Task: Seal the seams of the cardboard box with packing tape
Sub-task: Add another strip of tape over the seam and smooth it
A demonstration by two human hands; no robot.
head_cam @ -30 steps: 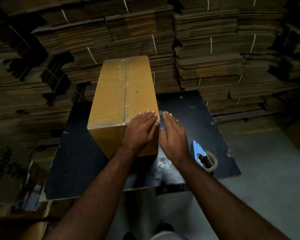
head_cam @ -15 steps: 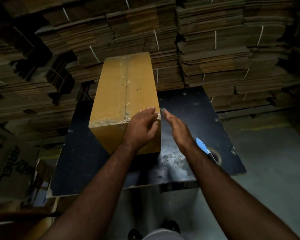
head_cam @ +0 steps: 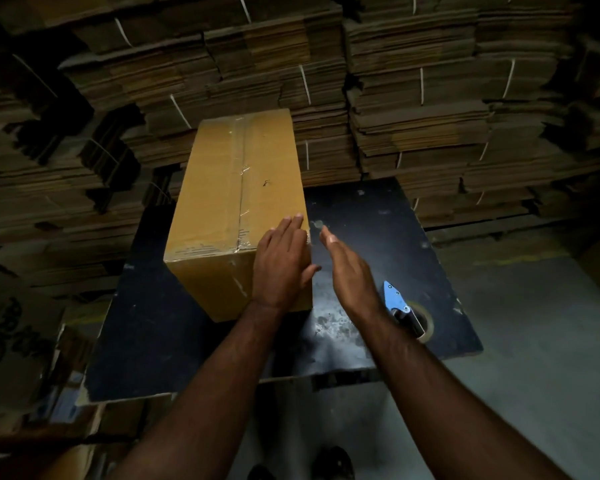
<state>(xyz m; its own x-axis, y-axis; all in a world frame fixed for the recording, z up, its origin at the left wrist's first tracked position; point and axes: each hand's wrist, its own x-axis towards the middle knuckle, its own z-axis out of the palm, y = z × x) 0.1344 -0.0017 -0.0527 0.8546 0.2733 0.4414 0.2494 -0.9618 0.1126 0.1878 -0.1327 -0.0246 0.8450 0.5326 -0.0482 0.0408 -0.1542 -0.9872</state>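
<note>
Stacks of flattened cartons (head_cam: 413,98) fill the dim room behind a dark worktable (head_cam: 378,237). On this table stands the cardboard box (head_cam: 236,202), long side pointing away, near the left part of the surface. Clear tape (head_cam: 242,174) already runs along its top middle seam and across the near top edge. The left hand (head_cam: 281,261) lies flat on the near right corner of the box, fingers straight and pressing, holding nothing. The right hand (head_cam: 352,271) is open too, fingers straight, just beside the right wall of the box and, it seems, not touching it. The tape dispenser (head_cam: 404,310) rests on the table behind the right wrist.

I judge the step is smoothing the tape end over the corner. To do it well, press firmly from the top downward over the edge, so no bubble or loose flap remains, while the other hand steadies the box.
</note>
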